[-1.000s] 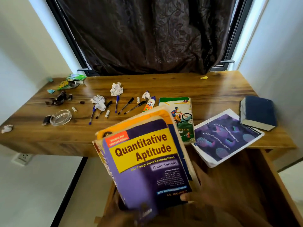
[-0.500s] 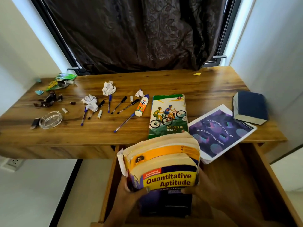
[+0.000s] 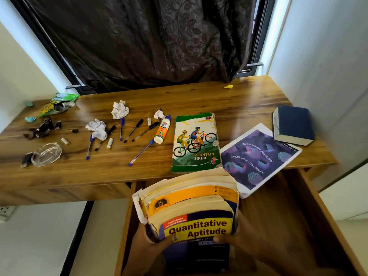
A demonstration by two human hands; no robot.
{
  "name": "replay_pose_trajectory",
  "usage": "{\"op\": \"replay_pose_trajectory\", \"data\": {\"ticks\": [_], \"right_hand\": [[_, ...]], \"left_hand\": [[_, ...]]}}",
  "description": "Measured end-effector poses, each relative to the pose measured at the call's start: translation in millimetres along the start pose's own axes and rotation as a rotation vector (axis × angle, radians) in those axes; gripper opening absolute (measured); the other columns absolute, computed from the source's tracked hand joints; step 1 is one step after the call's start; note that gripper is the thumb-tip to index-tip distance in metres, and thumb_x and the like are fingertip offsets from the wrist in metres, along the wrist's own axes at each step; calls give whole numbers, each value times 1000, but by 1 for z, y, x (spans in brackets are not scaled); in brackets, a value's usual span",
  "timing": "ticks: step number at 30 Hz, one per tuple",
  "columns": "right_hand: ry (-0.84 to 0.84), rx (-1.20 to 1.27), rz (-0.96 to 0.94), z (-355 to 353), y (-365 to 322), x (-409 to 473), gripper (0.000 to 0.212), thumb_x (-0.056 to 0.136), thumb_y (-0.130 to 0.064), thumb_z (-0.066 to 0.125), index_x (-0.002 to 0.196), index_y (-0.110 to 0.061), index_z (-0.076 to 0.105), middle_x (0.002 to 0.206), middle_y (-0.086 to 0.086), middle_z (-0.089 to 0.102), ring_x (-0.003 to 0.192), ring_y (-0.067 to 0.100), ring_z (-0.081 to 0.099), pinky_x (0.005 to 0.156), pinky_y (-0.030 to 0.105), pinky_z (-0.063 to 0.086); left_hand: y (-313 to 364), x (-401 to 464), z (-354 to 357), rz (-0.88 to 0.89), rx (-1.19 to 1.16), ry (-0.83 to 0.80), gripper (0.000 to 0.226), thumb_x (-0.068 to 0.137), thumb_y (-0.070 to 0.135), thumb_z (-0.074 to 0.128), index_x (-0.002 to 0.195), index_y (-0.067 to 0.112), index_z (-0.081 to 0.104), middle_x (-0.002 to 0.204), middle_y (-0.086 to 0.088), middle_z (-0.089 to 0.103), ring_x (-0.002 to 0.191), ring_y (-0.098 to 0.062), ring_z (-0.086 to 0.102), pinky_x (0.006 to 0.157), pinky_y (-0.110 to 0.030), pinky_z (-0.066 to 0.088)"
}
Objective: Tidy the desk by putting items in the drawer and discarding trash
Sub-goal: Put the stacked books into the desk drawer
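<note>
- Dark patterned curtain (image 3: 139,40) hangs behind a glossy wood-grain desk (image 3: 199,96); an open drawer (image 3: 294,212) juts out below its front edge.
- Left hand (image 3: 145,244) and right hand (image 3: 247,244) clamp two thick paperbacks, the books (image 3: 191,212), from either side, over the drawer.
- Their long axis runs toward the person, covers tipped steeply, page edges facing the desk.
- Half a second ago they were held much the same; a second ago the purple cover faced up, higher, above the desk edge.
- On the desk: biking book (image 3: 196,142) flat, glossy magazine (image 3: 256,158) overhanging the drawer, blue hardback (image 3: 292,124), pens (image 3: 133,130), glue bottle (image 3: 162,130), crumpled paper (image 3: 119,110), glass ashtray (image 3: 46,154).
</note>
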State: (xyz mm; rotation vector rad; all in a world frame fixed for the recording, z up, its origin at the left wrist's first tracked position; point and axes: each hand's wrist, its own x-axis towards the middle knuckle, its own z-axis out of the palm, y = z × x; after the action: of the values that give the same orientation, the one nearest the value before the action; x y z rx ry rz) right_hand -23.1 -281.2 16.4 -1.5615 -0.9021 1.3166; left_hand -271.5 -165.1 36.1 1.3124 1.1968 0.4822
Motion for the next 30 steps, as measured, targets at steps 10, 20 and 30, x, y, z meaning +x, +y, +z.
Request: {"op": "replay_pose_trajectory", "data": {"ticks": [10, 20, 30], "right_hand": [[-77, -19, 22, -4, -11, 5, 71, 67, -13, 83, 126, -18, 43, 116, 1, 66, 109, 13, 62, 90, 35, 53], [-140, -82, 106, -1, -13, 9, 48, 70, -20, 81, 113, -20, 61, 111, -1, 70, 105, 12, 65, 93, 38, 52], [-125, -20, 251, 12, 16, 10, 40, 76, -31, 75, 111, -18, 61, 109, 1, 71, 100, 12, 67, 93, 36, 51]], "left_hand": [[8, 4, 6, -65, -128, -2, 93, 40, 38, 92, 118, 14, 49, 99, -1, 65, 91, -17, 63, 66, -28, 54], [-2, 7, 9, -99, -183, 88, 111, 2, 70, 80, 100, 28, 52, 99, -3, 66, 91, -24, 64, 75, -42, 56], [-28, 28, 20, -220, -179, 113, 48, 78, 33, 64, 120, 14, 52, 104, -16, 68, 89, -35, 69, 81, -51, 55]]}}
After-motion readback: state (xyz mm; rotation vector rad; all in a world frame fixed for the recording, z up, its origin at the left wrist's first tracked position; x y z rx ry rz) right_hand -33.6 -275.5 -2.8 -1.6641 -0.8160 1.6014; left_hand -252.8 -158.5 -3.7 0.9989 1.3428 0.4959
